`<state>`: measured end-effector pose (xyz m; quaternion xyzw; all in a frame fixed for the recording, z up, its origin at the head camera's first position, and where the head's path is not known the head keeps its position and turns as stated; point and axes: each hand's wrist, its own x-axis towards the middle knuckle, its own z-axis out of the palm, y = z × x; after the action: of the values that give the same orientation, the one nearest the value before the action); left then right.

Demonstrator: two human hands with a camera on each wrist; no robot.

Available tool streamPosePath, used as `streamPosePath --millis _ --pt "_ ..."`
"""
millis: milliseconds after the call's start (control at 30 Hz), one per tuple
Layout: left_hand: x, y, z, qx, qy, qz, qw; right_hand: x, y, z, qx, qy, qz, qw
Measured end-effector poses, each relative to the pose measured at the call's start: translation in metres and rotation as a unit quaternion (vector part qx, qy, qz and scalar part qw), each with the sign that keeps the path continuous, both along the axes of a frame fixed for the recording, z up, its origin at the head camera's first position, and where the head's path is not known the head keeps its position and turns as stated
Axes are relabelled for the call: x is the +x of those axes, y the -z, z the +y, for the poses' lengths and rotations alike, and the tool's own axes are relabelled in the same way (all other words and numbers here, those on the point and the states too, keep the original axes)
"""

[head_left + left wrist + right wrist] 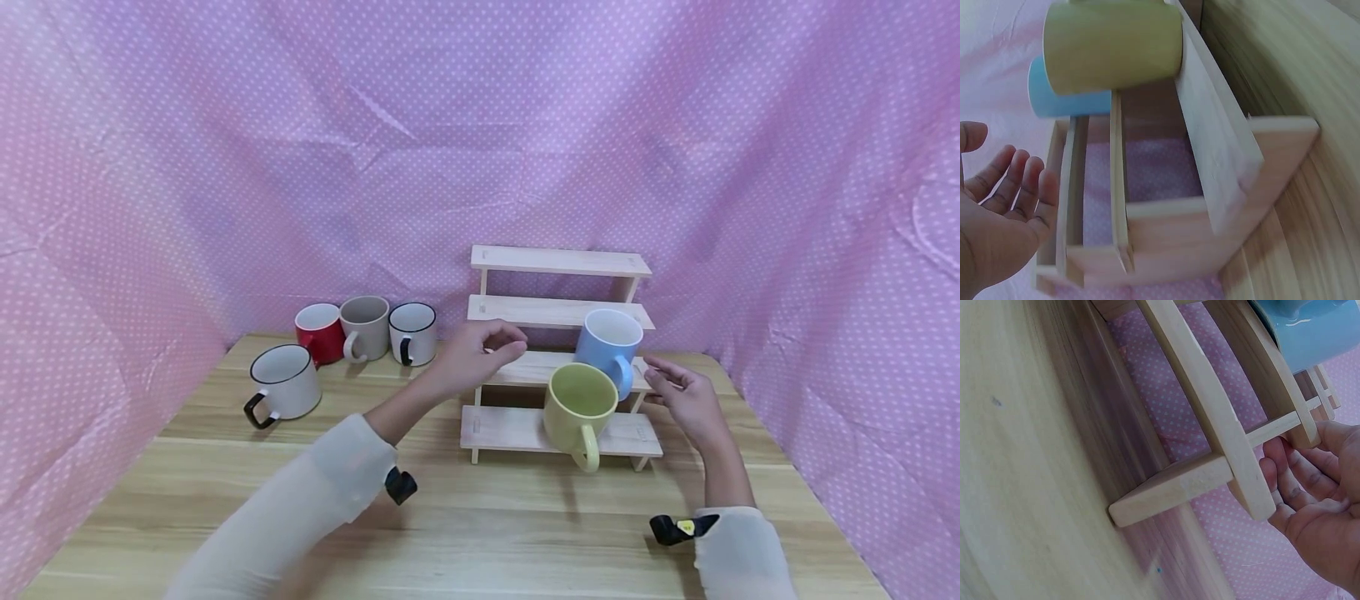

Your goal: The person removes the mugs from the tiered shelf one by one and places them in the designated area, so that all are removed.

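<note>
My left hand (476, 358) hovers in front of the left part of the wooden tiered shelf (498, 427), its fingers loosely bent and holding nothing. In the left wrist view the palm and fingers of that hand (1007, 206) stand apart from the boards. At the shelf's right side, my right hand (686, 404) pinches the end of the second step, thumb above and fingers below in the right wrist view. A yellow-green mug (573, 417) stands on the lowest step, handle toward me. Behind it, a light blue mug (600, 337) stands on the second step.
On the table's left are a white mug with a black handle (288, 392), a red mug (324, 342), a grey mug (371, 333) and a smaller black-rimmed white mug (422, 342). Pink dotted cloth (375, 167) hangs behind and beside the wooden table (480, 533).
</note>
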<state>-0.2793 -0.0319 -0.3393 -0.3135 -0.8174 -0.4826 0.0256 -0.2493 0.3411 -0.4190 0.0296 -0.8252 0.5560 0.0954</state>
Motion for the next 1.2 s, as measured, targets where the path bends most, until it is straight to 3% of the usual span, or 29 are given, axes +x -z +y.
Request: streamPosePath --millis 133,533,833,1100,1200 --pt "0.003 -0.004 0.017 0.0 0.027 -0.003 0.9996 0.0 0.0 0.0 0.0 -0.001 0.002 1.0" --pt "0.009 -0.011 0.067 -0.028 0.098 0.048 0.9937 0.002 -0.002 -0.001 -0.003 0.003 0.002 1.0" --pt "0.015 -0.019 0.094 -0.083 0.115 0.039 0.9892 0.001 -0.002 0.0 -0.003 -0.002 0.001 1.0" --pt "0.018 -0.02 0.109 -0.1 0.11 -0.019 0.9887 -0.002 0.001 0.003 -0.004 -0.002 -0.004 1.0" --pt "0.016 -0.019 0.11 -0.076 0.109 -0.09 0.987 -0.002 0.001 0.002 -0.001 0.001 -0.004 1.0"
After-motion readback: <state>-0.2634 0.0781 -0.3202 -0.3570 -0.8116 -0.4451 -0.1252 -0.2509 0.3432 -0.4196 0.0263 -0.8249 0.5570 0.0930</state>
